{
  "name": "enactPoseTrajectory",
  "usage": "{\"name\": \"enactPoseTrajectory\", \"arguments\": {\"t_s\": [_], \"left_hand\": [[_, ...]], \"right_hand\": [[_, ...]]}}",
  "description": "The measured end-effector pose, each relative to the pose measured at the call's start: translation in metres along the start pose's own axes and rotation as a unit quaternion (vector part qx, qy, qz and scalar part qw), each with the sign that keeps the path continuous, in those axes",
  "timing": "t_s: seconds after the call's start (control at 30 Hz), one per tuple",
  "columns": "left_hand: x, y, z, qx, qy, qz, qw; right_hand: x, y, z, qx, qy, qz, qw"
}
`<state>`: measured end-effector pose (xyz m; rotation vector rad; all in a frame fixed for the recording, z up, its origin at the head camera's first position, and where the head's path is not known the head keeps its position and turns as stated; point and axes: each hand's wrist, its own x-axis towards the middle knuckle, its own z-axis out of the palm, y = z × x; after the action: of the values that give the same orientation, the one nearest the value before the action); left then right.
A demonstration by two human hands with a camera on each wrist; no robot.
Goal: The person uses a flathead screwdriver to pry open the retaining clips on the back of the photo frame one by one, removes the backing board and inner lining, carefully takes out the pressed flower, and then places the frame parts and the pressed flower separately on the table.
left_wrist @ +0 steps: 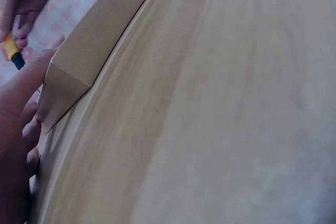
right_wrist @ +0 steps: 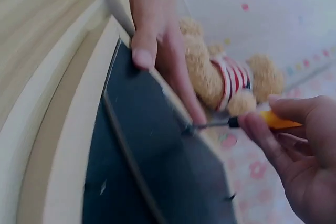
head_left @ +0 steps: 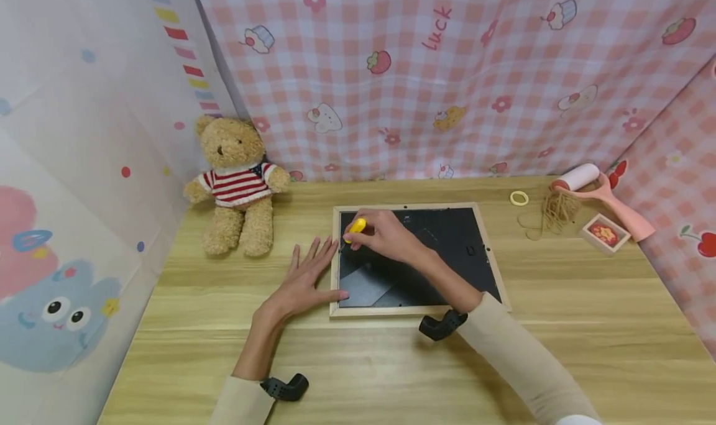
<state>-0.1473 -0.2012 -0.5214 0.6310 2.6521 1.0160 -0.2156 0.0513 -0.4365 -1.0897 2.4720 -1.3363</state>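
A picture frame (head_left: 380, 312) with pale wooden edges lies face down, its black backing board (head_left: 453, 232) upward. My right hand (head_left: 387, 235) pinches the yellow handle of a screwdriver (right_wrist: 283, 121) between thumb and fingers. In the right wrist view its metal shaft reaches the frame's inner left edge, with the tip right at a small fastener there. My left hand (head_left: 304, 283) rests along the frame's left side, fingers straight and spread on the table, thumb laid over the wooden edge. The left wrist view shows that hand against the frame's corner (left_wrist: 71, 77).
A teddy bear (head_left: 237, 186) in a striped sweater sits at the back left. Toward the back right are a yellow ring (head_left: 519, 198), brown twine (head_left: 559, 210), a pink-handled lint roller (head_left: 612, 204) and a small wooden box (head_left: 605, 234). Patterned cloth hangs behind the table.
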Motion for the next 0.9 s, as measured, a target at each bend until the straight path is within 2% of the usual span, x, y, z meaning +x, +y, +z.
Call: {"name": "enactPoseTrajectory", "arguments": {"t_s": [0.1,0.2,0.3,0.4,0.5,0.6,0.77,0.9], "left_hand": [[0.0,0.0,0.0,0.002,0.003,0.004,1.0],[0.0,0.0,0.0,-0.001,0.006,0.009,0.9999],[-0.001,0.0,0.001,-0.003,0.008,0.009,0.9999],[0.0,0.0,0.001,-0.003,0.011,0.01,0.9999],[-0.001,0.002,0.0,0.001,0.012,0.012,0.9999],[-0.001,0.005,-0.002,0.005,0.008,0.014,0.9998],[-0.001,0.004,-0.004,0.002,0.001,0.012,0.9999],[-0.002,0.0,-0.002,-0.006,0.002,0.012,0.9999]], "right_hand": [[-0.005,0.014,-0.003,0.072,0.024,0.045,0.996],[-0.005,0.02,-0.003,0.084,0.03,0.062,0.994],[0.002,0.013,-0.002,0.041,0.017,0.045,0.998],[0.011,-0.002,0.0,-0.027,-0.007,0.001,1.0],[0.019,-0.018,0.004,-0.087,-0.027,-0.036,0.995],[0.025,-0.027,0.008,-0.123,-0.036,-0.042,0.991],[0.03,-0.032,0.011,-0.141,-0.04,-0.04,0.988],[0.028,-0.03,0.008,-0.12,-0.044,-0.025,0.991]]}}
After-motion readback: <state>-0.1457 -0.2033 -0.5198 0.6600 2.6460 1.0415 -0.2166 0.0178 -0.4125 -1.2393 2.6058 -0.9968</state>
